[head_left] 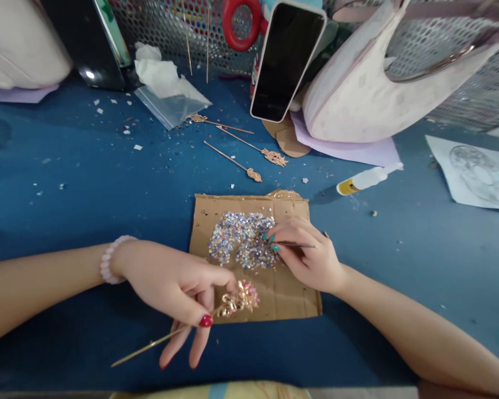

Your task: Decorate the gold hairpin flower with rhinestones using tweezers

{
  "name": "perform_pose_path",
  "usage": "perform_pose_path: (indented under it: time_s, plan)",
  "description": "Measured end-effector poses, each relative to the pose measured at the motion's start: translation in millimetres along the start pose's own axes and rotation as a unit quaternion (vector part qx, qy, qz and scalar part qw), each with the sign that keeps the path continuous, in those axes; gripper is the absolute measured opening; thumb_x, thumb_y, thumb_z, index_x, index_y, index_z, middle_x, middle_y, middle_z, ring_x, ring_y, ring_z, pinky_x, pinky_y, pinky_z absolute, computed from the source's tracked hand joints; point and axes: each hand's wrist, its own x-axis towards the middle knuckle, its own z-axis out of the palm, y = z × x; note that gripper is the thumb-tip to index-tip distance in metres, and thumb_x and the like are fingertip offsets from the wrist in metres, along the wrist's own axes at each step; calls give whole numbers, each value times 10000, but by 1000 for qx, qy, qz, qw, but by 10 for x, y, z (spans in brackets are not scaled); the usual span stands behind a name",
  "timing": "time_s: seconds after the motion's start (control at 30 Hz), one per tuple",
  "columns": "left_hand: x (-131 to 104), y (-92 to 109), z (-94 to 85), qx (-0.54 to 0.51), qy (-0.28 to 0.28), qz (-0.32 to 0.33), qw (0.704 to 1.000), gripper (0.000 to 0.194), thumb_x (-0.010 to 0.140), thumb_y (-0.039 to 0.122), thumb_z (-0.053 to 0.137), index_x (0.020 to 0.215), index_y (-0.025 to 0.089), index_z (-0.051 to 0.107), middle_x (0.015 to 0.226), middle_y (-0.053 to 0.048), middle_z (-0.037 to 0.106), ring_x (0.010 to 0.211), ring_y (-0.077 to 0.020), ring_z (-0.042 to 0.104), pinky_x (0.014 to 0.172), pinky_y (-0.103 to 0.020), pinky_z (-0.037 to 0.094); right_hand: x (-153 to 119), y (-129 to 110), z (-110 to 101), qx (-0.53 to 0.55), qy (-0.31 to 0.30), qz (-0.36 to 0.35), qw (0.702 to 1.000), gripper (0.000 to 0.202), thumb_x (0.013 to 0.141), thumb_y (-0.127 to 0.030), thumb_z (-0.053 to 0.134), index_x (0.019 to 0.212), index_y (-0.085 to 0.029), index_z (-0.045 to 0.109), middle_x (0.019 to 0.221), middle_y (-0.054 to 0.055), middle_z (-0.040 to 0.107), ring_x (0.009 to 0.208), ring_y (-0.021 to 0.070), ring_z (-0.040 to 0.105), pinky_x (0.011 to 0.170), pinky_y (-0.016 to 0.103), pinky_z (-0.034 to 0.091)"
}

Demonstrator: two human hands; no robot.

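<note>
A gold hair stick [241, 297] with a flower-shaped head and pink stones is held between the thumb and fingers of my left hand [183, 291], its thin end pointing down-left. My right hand [305, 252] pinches a thin, dark tool [293, 244], with the fingertips at the right edge of a pile of small, shiny blue, white and pinkish stones [233, 230]. The pile lies on a piece of brown cardboard [283, 302]. The ornate head is over the lower part of the cardboard.
Beyond the cardboard lie several gold hair sticks [253, 174], a glue bottle [360, 180] and a plastic bag [170, 105]. A phone [289, 61] leans upright at the back, beside a pale handbag [357, 100]. A printed paper [474, 172] is at the right.
</note>
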Motion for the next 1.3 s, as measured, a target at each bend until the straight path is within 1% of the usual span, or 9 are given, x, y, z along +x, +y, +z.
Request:
perform_pose_path:
  time_s: [0.1, 0.2, 0.3, 0.4, 0.53, 0.8, 0.97, 1.13, 1.3]
  plan:
    - [-52, 54, 46, 51, -3, -38, 998, 67, 1283, 304, 439, 1262, 320, 377, 867, -88, 883, 632, -290, 806, 614, -359, 481, 1, -21, -16, 10, -4, 0, 1000, 257, 1105, -28, 637, 1180, -269, 686, 980, 50, 873, 911, 240, 890, 805, 413, 756]
    - [-87, 124, 95, 98, 9, -58, 993, 179, 1255, 204, 429, 1162, 341, 364, 656, -4, 836, 639, -289, 814, 621, -373, 419, 5, -48, -34, 13, -11, -5, 1000, 260, 1090, -21, 627, 1181, -259, 676, 971, 54, 871, 891, 237, 874, 811, 412, 747]
    - [-98, 139, 126, 78, 14, -63, 995, 298, 1228, 107, 407, 1098, 362, 322, 615, 56, 829, 593, -260, 821, 580, -376, 337, 7, -70, -46, 17, -17, -17, 1000, 272, 1074, -15, 620, 1192, -253, 679, 992, 65, 878, 893, 240, 865, 819, 416, 739]
    - [-102, 107, 147, 52, 24, -54, 997, 282, 1240, 117, 417, 1122, 357, 329, 639, 80, 830, 568, -255, 829, 586, -373, 352, 7, -81, -53, 21, -16, -20, 999, 270, 1064, -15, 629, 1199, -242, 689, 1007, 75, 879, 906, 242, 864, 822, 413, 728]
    - [-99, 58, 171, 29, 35, -38, 998, 189, 1253, 169, 478, 1362, 300, 398, 712, 68, 851, 588, -254, 831, 708, -362, 499, 18, -74, -79, 22, -17, -20, 999, 249, 1073, -30, 644, 1201, -236, 700, 1000, 79, 883, 902, 244, 863, 812, 421, 731]
    - [-172, -35, 198, 46, 142, -21, 989, 405, 1300, 360, 519, 1682, 285, 407, 1179, -81, 939, 676, -215, 864, 820, -344, 610, 55, 67, -117, 26, 16, -14, 999, 198, 1087, -78, 684, 1185, -244, 728, 979, 85, 880, 873, 254, 878, 753, 411, 730]
    - [-247, 49, 172, 58, 182, -58, 980, 281, 1310, 424, 515, 1552, 289, 470, 1180, -88, 933, 745, -212, 861, 903, -359, 631, 49, 112, -92, 45, 42, 16, 998, 187, 1098, -88, 704, 1178, -251, 749, 983, 83, 861, 879, 250, 866, 751, 390, 726]
    - [-241, 91, 143, 29, 171, -45, 984, 417, 1311, 526, 543, 1615, 303, 366, 1189, -101, 940, 646, -189, 802, 893, -375, 634, 37, 103, -90, 25, 39, 19, 999, 242, 1091, -36, 706, 1192, -247, 771, 1033, 83, 889, 938, 245, 882, 820, 388, 735]
    - [-254, 125, 159, 38, 168, -73, 982, 330, 1310, 519, 520, 1518, 278, 434, 1156, -96, 939, 698, -207, 837, 988, -420, 655, 39, 90, -93, 3, 31, 36, 999, 305, 1088, 1, 680, 1198, -265, 783, 1058, 66, 905, 954, 250, 899, 841, 406, 753]
